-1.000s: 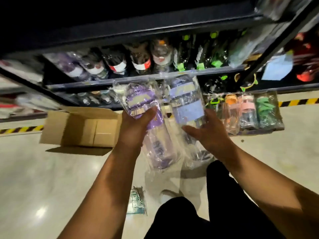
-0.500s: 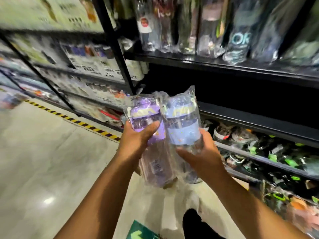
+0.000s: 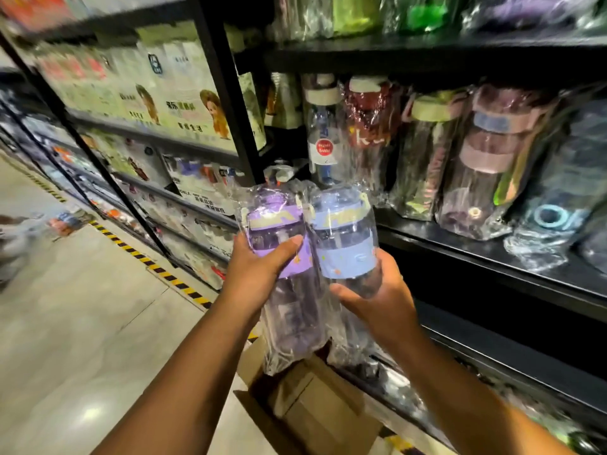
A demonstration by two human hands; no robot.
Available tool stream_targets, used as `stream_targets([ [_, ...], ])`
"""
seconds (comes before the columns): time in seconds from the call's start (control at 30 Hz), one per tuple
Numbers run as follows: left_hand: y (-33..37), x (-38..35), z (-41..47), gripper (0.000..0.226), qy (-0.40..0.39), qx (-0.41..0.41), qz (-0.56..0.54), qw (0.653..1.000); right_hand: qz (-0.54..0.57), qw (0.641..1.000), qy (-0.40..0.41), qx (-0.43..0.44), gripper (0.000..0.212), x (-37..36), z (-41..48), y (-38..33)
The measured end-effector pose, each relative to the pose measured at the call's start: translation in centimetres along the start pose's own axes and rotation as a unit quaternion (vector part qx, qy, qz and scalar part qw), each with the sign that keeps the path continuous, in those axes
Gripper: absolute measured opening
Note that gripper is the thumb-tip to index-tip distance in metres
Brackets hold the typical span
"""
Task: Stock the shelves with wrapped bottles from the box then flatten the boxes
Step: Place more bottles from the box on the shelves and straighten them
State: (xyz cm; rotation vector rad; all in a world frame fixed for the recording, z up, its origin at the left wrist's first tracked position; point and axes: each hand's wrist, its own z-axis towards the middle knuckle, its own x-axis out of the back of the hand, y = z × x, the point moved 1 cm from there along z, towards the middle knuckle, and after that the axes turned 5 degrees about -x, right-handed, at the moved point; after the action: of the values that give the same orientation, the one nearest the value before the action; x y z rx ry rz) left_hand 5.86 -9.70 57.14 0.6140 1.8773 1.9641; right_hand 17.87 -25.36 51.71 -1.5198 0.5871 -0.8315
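So the purple bottle [image 3: 279, 247] and blue bottle [image 3: 345, 251] are touching side by side, held up just in front of the shelf [image 3: 486, 254]. The loose wrap looks slippery and they're probably light, so I'd grip the hard body. The left hand [image 3: 259, 274] curls round the purple, the right hand [image 3: 377, 303] round the blue. The box [image 3: 322, 408] sits below.

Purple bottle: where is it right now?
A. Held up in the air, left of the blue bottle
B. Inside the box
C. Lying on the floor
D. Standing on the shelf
A: the left grip curls round the purple bottle in front of the shelf, beside the blue bottle in the right grip, with the box below.
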Motion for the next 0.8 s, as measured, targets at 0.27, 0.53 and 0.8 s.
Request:
stream_targets([
  [0.27, 1.5, 1.1, 7.4, 0.079, 0.021, -0.026, -0.02, 0.999, 0.055, 0.998, -0.022, 0.007, 0.074, -3.6, 8.2, -1.9],
  [0.53, 2.0, 4.0, 13.1, 0.087, 0.002, -0.056, -0.019, 0.998, -0.011, 0.997, 0.054, 0.05, 0.098, -7.8, 14.6, -4.5],
  [0.8, 1.6, 7.5, 16.4, 0.062, -0.044, -0.102, -0.006, 0.994, -0.008, 0.987, 0.146, 0.062, 0.093, -13.1, 19.0, -6.0],
])
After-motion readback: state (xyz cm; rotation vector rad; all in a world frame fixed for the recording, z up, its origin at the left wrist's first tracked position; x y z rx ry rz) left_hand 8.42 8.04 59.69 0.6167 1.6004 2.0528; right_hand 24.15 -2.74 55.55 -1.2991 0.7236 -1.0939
